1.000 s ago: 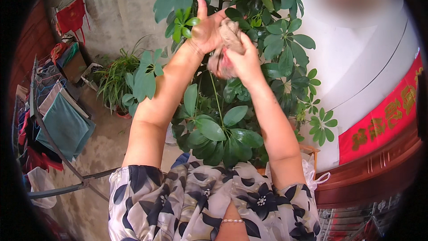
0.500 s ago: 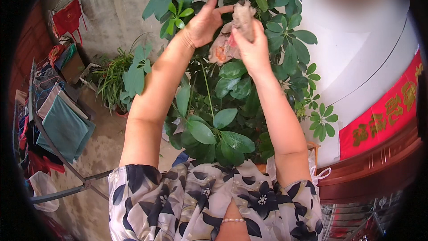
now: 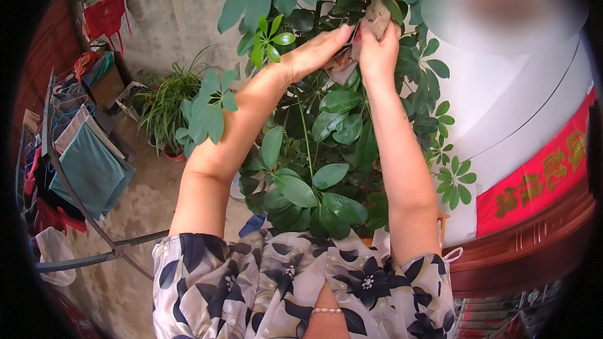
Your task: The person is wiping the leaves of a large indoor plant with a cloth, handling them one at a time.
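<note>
A leafy green potted plant [image 3: 339,207] with glossy oval leaflets fills the middle in front of me. My right hand [image 3: 378,56] grips a crumpled, dirty pinkish-beige cloth [image 3: 377,16] up among its upper leaves. One end of the cloth sticks up above the fingers, and a fold with an orange-red patch hangs beside the hand. My left hand [image 3: 317,53] reaches in from the left, fingers stretched out, tips beside the cloth. Whether those fingertips touch a leaf or the cloth I cannot tell. A light-green young leaf cluster [image 3: 270,41] stands just above my left wrist.
At left stands a metal drying rack [image 3: 81,204] with a teal cloth [image 3: 91,172] and other laundry. A spiky-leaved potted plant [image 3: 164,113] sits on the concrete floor. A red apron [image 3: 103,19] hangs on the wall. To the right are a white surface, a red banner [image 3: 534,182] and dark-red wooden furniture [image 3: 521,248].
Both hands have moved right, the cloth going with my right hand deeper among the leaves. My left hand, earlier spread with its thumb up, now lies straighter beside the cloth.
</note>
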`<state>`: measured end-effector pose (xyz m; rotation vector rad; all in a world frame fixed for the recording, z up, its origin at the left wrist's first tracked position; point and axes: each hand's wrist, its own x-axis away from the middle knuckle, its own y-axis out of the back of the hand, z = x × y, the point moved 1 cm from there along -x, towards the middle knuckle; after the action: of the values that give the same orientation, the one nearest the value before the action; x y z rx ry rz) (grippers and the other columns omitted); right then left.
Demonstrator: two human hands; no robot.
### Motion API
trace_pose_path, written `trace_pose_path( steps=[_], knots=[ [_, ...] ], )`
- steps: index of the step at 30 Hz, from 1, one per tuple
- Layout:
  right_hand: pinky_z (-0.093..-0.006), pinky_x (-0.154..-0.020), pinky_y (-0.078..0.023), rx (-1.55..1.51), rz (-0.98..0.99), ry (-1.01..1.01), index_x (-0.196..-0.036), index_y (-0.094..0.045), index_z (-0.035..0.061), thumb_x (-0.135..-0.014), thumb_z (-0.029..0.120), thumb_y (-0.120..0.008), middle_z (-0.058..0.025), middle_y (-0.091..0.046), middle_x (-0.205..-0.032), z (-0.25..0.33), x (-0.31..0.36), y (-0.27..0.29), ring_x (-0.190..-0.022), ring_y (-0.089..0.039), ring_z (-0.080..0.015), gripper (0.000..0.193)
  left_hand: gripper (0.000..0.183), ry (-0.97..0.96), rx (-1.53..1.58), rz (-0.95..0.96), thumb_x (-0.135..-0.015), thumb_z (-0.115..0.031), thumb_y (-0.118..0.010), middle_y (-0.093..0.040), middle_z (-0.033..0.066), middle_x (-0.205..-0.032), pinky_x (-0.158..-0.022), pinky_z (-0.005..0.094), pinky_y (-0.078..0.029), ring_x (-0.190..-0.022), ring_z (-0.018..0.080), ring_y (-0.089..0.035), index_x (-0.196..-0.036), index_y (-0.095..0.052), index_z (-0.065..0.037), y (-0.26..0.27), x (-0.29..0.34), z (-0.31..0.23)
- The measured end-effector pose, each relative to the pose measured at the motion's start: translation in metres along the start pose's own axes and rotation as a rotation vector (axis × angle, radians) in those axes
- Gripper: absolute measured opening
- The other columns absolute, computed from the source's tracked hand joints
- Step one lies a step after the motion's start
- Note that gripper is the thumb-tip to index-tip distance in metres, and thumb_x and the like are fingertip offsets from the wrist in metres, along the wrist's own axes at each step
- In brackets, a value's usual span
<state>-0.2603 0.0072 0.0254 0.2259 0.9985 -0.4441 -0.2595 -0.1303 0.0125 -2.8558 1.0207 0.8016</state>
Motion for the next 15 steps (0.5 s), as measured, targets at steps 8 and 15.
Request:
trace_pose_path(
  steps=[8, 15],
  knots=[
    [-0.0381, -0.097, -0.033, -0.235, 0.167, 0.058, -0.122, -0.047, 0.0008, -0.083, 0.014, -0.055, -0.0169, -0.043, -0.118, 0.005, 0.063, -0.019, -0.110, -0.044, -0.0326, 0.041, 0.097, -0.045, 0.649, -0.064, -0.077, -0.079, -0.027, -0.043, 0.0102, -0.130, -0.103, 0.0395, -0.033, -0.120, 0.0232, -0.042, -0.140, -0.025, -0.005, -0.007, -0.007, -0.006],
    [-0.0273, -0.089, -0.041, -0.697, 0.475, -0.417, -0.118, -0.049, -0.0010, -0.086, 0.010, -0.050, -0.0060, -0.058, -0.109, 0.013, 0.093, -0.015, -0.098, -0.054, -0.0124, 0.035, 0.093, -0.069, 0.492, -0.170, -0.080, -0.078, -0.021, -0.049, 0.0068, -0.125, -0.099, 0.0328, -0.035, -0.112, 0.0184, -0.045, -0.136, -0.039, -0.006, 0.014, -0.009, 0.004]
  ],
)
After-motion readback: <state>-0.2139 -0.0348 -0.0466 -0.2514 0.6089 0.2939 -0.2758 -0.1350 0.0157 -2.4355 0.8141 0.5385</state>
